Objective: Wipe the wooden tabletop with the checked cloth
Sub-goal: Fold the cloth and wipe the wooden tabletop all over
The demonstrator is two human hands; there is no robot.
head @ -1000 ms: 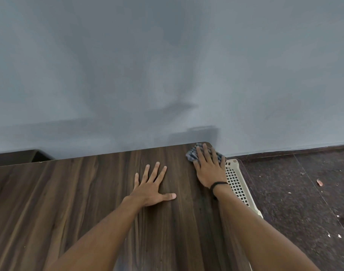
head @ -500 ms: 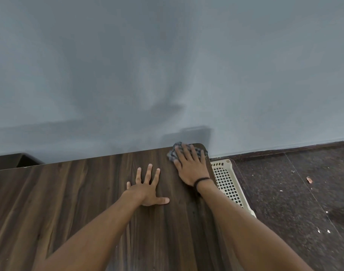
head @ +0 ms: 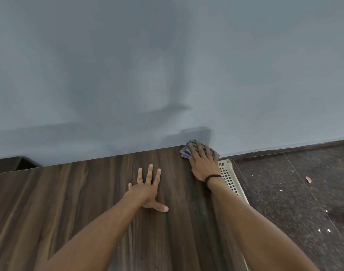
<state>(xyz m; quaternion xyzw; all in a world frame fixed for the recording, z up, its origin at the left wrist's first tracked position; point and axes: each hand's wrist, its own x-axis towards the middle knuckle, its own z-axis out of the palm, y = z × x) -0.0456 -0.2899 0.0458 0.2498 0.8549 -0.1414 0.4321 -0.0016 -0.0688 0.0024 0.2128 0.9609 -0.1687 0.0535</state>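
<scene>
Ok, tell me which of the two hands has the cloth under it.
The right hand, the one with the dark wristband, presses the checked cloth at the tabletop's far right corner. The left hand lies flat on bare wood.

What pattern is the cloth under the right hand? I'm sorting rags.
Grey-and-dark checked cloth; head view, under the right hand.
</scene>
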